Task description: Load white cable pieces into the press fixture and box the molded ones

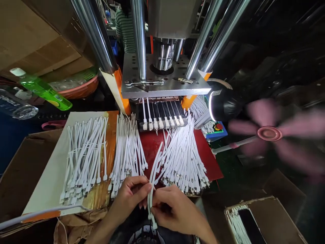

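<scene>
Two short white USB cables (153, 169) stand roughly upright between my hands, close to my body, with connector heads at their lower ends. My right hand (176, 210) is closed around them, fingers curled. My left hand (133, 195) is pinched at the cables from the other side, thumb against finger. Just beyond lies a fanned pile of white cables (181, 159), with a second cable pile (128, 145) to its left. Ahead, under the press plate (165, 88), a slotted black fixture (162, 117) bears white connectors along its front edge; two white cables run back through its left slots.
A spinning pink fan (269, 133) and a lit lamp (223, 103) stand at right. More cables (86, 152) lie on a board at left. A wrench (146, 82) rests on the press plate. A green bottle (44, 89) lies far left; a cardboard box (281, 217) sits lower right.
</scene>
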`<state>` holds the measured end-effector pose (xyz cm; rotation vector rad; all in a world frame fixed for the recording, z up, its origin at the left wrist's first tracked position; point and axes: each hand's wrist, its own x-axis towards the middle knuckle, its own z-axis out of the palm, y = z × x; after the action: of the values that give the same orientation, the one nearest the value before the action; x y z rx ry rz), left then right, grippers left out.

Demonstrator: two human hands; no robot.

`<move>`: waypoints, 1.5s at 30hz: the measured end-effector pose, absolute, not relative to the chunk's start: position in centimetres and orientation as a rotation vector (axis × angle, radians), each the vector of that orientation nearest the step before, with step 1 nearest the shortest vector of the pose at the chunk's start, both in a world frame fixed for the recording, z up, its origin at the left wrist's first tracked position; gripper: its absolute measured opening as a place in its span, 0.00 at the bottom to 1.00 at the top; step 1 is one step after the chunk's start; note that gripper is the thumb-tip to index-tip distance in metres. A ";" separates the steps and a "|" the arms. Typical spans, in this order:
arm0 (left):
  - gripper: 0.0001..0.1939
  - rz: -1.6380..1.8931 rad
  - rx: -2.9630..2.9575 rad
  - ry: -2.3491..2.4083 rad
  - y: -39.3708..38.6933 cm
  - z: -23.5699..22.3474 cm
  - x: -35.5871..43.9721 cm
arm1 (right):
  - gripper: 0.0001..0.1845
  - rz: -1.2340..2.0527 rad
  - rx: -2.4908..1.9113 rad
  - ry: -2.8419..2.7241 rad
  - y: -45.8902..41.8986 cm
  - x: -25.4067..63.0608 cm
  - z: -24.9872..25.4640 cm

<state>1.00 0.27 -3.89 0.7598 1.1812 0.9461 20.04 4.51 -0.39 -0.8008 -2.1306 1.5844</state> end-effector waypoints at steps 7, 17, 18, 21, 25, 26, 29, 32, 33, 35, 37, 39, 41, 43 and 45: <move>0.13 1.056 1.353 1.347 -1.8 -3.3 2.0 | 0.14 1.843 -0.880 -1.879 7.1 21.4 0.6; 0.08 0.809 1.653 1.400 -0.1 -1.3 0.4 | 0.10 1.416 -1.100 -1.672 4.9 19.1 0.2; 0.13 0.860 1.619 1.429 0.9 -0.4 0.1 | 0.10 1.408 -1.098 -1.695 4.8 19.1 0.2; 0.07 1.022 1.590 1.373 3.7 1.7 -0.2 | 0.08 1.377 -1.077 -1.751 4.6 19.1 0.0; 0.10 1.018 1.627 1.213 5.5 3.2 0.3 | 0.06 1.297 -1.060 -1.724 4.4 19.1 -1.0; 0.10 0.998 1.623 1.201 5.6 3.4 0.4 | 0.06 1.275 -1.049 -1.699 4.3 19.2 -1.2; 0.11 0.975 1.602 1.218 5.7 3.7 0.5 | 0.08 1.217 -1.032 -1.635 4.3 19.4 -1.5; 0.08 1.018 1.572 1.219 5.9 3.7 0.5 | 0.09 1.191 -1.029 -1.628 4.3 19.4 -1.4; 0.07 1.044 1.553 1.214 6.0 3.6 0.5 | 0.09 1.188 -1.020 -1.629 4.4 19.4 -1.4; 0.04 1.105 1.498 1.215 6.1 3.3 0.6 | 0.09 1.174 -1.005 -1.628 4.4 19.3 -1.3; 0.03 1.158 1.438 1.214 6.1 2.9 0.6 | 0.08 1.160 -0.987 -1.617 4.5 19.1 -1.4; 0.04 1.200 1.391 1.204 6.1 2.6 0.5 | 0.07 1.161 -0.965 -1.605 4.5 18.8 -1.4; 0.05 1.229 1.383 1.199 6.1 2.4 0.5 | 0.06 1.178 -0.960 -1.609 4.6 18.6 -1.3; 0.06 1.231 1.414 1.210 6.1 2.5 0.5 | 0.06 1.186 -0.976 -1.629 4.8 18.2 -1.2; 0.06 1.209 1.474 1.238 6.2 2.7 0.6 | 0.06 1.191 -0.984 -1.637 5.1 17.9 -1.3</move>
<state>0.59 6.17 2.72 1.4737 1.2385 1.2086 17.86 5.13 -1.28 -0.9842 -1.6370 1.1907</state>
